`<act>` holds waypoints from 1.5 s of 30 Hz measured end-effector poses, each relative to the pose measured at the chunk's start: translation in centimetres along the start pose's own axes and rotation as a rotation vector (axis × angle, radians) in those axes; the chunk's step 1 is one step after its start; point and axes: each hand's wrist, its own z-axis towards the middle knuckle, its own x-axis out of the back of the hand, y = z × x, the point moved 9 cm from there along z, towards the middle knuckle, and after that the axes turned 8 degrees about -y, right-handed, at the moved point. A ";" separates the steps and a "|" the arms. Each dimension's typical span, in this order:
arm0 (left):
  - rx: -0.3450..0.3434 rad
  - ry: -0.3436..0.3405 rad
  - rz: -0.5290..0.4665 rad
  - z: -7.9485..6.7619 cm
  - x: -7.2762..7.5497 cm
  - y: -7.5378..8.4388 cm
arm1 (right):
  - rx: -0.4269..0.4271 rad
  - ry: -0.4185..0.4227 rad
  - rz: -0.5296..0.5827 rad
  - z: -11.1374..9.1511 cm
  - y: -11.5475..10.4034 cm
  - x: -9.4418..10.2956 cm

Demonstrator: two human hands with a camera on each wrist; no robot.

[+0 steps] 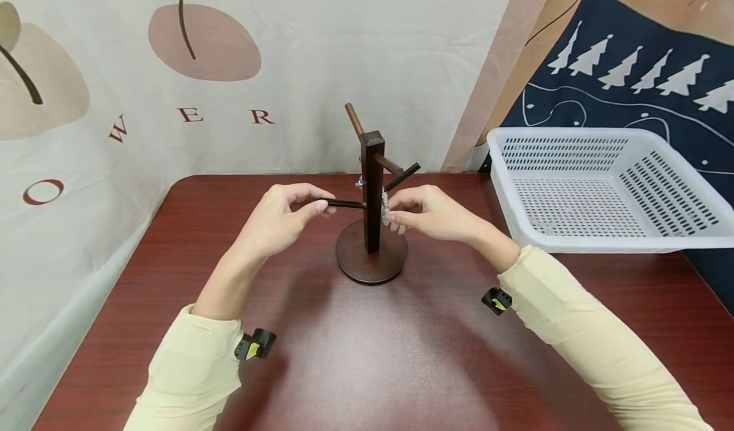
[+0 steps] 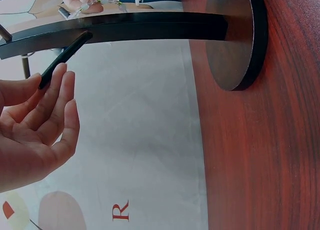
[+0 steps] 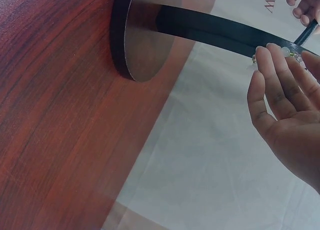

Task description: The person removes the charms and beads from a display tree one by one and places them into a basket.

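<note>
A dark wooden stand (image 1: 373, 189) with several pegs rises from a round base (image 1: 371, 268) on the table. My left hand (image 1: 281, 217) pinches the end of a dark peg (image 1: 346, 204) on the post's left side, between thumb and fingers. On the other side of the post, my right hand (image 1: 436, 214) holds a bracelet of clear beads (image 2: 103, 1) by thumb and fingertips. The bracelet lies close against the post; its full loop is partly hidden by the fingers. A small bluish item (image 1: 359, 181) shows behind the post, too small to make out.
A white plastic basket (image 1: 573, 243) with slotted walls stands at the right of the reddish-brown table (image 1: 344, 354). Printed cloth (image 1: 344, 55) hangs behind the table. Upper pegs (image 1: 353, 118) jut from the stand toward the back and right.
</note>
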 end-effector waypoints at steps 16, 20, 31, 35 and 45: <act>0.010 -0.005 0.005 0.1 0.0 0.0 | -0.001 0.003 -0.024 -0.4 -0.1 0.6; 0.016 -0.006 0.014 0.1 0.1 0.0 | 0.001 0.001 -0.036 -0.5 -0.4 0.8; 0.023 -0.007 0.022 0.1 0.1 0.0 | 0.006 0.005 -0.112 -0.7 -1.2 1.7; 0.024 -0.008 0.020 0.2 0.1 -0.1 | 0.002 0.008 -0.146 -0.8 -1.6 2.1; 0.027 -0.007 0.022 0.1 0.1 -0.1 | 0.009 0.026 -0.167 -1.1 -2.0 2.9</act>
